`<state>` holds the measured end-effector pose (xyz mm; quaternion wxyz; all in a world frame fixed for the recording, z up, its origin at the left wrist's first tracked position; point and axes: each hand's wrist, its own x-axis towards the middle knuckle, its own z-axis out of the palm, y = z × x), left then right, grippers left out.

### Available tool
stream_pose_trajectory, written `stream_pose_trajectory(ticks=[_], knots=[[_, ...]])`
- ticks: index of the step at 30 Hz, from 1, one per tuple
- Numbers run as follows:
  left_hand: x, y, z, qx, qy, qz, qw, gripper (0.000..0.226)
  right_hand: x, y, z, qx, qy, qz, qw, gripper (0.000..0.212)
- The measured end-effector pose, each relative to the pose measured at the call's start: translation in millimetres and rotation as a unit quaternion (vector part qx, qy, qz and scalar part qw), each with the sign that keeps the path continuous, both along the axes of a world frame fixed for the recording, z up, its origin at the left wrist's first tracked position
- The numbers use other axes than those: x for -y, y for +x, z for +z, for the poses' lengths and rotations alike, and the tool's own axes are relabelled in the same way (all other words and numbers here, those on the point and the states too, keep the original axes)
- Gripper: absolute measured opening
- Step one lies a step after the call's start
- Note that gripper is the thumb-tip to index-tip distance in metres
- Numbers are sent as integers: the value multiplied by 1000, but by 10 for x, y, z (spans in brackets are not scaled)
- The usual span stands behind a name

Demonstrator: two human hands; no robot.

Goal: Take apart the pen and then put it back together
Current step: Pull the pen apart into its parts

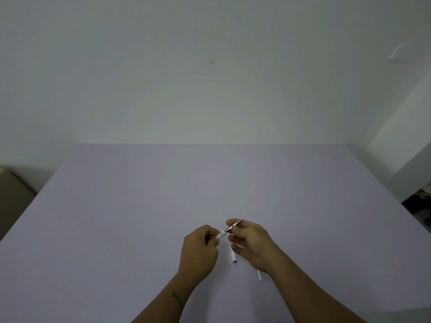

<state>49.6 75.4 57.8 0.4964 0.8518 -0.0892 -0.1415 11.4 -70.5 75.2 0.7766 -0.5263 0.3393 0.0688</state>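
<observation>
Pretty much the whole pale lilac tabletop point(140, 206) is open; only a white pen cap point(234, 256) and thin white refill tube point(259, 275) lie lower centre-right.

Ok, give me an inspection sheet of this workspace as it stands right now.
Surface: plain lilac tabletop, flat, unmarked.
Job's things: white pen barrel in the left hand; slim metal-tipped pen part in the right hand; the two parts meet end to end. White pen cap and thin white tube lie on the table.
Clutter: nothing seen.
Hands: both closed on pen parts.
Cables: nothing seen.
Surroundings: pale wall; dark objects at right edge, unclear.
</observation>
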Motion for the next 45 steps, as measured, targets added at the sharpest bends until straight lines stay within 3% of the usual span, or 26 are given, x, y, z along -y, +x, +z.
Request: stream_pose_trajectory(ticks=[14, 24, 31, 33, 37, 45], knots=[[32, 70, -85, -26, 4, 15, 1000, 20, 96, 93, 76, 13, 6, -33, 999, 23], [39, 97, -71, -37, -1, 22, 999, 15, 241, 148, 39, 21, 39, -125, 991, 19], [39, 95, -95, -42, -3, 17, 999, 9, 264, 117, -129, -67, -125, -56, 988, 15], [47, 86, -110, -50, 1, 13, 999, 8, 278, 91, -265, -87, -217, -9, 972, 12], [81, 75, -168, -63, 15, 4, 998, 7, 315, 74, -523, -159, -446, 131, 871, 14], [181, 73, -315, -94, 35, 10, 995, 3, 238, 117, -725, -199, -518, 231, 799, 24]])
